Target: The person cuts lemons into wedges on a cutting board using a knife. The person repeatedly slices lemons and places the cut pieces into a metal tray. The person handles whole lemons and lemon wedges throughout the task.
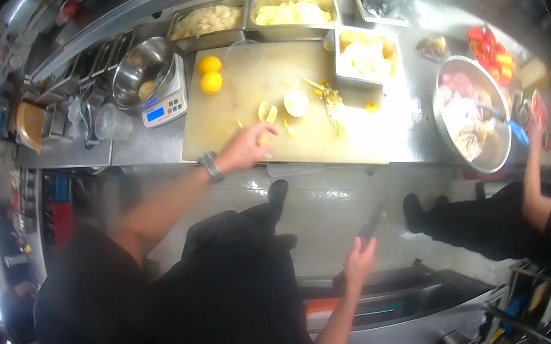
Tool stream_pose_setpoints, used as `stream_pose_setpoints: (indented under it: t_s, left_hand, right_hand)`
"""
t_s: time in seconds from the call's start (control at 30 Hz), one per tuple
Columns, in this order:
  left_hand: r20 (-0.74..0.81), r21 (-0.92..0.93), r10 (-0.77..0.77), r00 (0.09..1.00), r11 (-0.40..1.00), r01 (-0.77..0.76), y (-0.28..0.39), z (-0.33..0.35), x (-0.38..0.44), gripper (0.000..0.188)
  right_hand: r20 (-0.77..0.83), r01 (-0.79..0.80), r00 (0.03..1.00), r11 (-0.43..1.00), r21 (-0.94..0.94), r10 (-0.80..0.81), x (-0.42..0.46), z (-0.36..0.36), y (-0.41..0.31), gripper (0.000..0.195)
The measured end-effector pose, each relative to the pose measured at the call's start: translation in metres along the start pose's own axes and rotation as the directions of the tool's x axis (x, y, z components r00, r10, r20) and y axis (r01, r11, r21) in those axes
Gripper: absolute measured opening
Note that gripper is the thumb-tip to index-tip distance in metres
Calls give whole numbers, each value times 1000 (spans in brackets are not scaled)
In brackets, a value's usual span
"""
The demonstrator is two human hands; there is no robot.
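Observation:
My left hand (pixel 248 147), with a bracelet or watch at the wrist, is over the near edge of a cutting board (pixel 246 81). A small yellow piece shows between its fingers. Just beyond lie cut citrus pieces (pixel 267 112) and a pale peeled or halved fruit (pixel 296 103). Peel scraps (pixel 333 106) are heaped to their right. Two whole oranges (pixel 211 74) touch each other at the board's left. My right hand (pixel 360 256) is away from the board, over the floor, and grips a knife (pixel 372 222) with a dark, blurred blade.
Metal pans of shredded food (pixel 207 22) and yellow pieces (pixel 294 14) line the back, beside a white container (pixel 364 59). At left, a steel bowl (pixel 141 72) stands on a scale (pixel 165 110). A co-worker's arm (pixel 538 170) is at right, near a large bowl of meat (pixel 471 114).

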State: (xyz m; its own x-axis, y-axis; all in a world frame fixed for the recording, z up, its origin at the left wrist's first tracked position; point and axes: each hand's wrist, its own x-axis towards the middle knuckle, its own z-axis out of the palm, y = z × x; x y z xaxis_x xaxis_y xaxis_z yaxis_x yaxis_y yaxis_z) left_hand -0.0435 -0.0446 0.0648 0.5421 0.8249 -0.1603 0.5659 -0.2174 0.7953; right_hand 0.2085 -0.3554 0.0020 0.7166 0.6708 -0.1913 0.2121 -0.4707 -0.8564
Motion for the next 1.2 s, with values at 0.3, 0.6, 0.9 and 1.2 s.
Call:
stream_pose_setpoints:
  t_s: [0.3, 0.6, 0.9, 1.2]
  left_hand:
    - [-429, -68, -27, 903, 998, -3, -121, -54, -3, 43]
    - [-427, 5, 93, 899, 995, -101, -134, -69, -9, 31]
    - [-461, 86, 178, 869, 984, -156, -136, -64, 3, 25]
    - [-469, 95, 198, 860, 980, -174, -140, -67, 5, 26]
  right_hand:
    - [587, 373, 797, 879, -295, -141, 42, 121, -146, 24]
    - [779, 460, 627, 799, -387, 17, 51, 193, -198, 24]
    - [727, 507, 675, 794, -336, -123, 69, 217, -194, 19]
    - [820, 554, 569, 768, -321, -68, 69, 233, -221, 17]
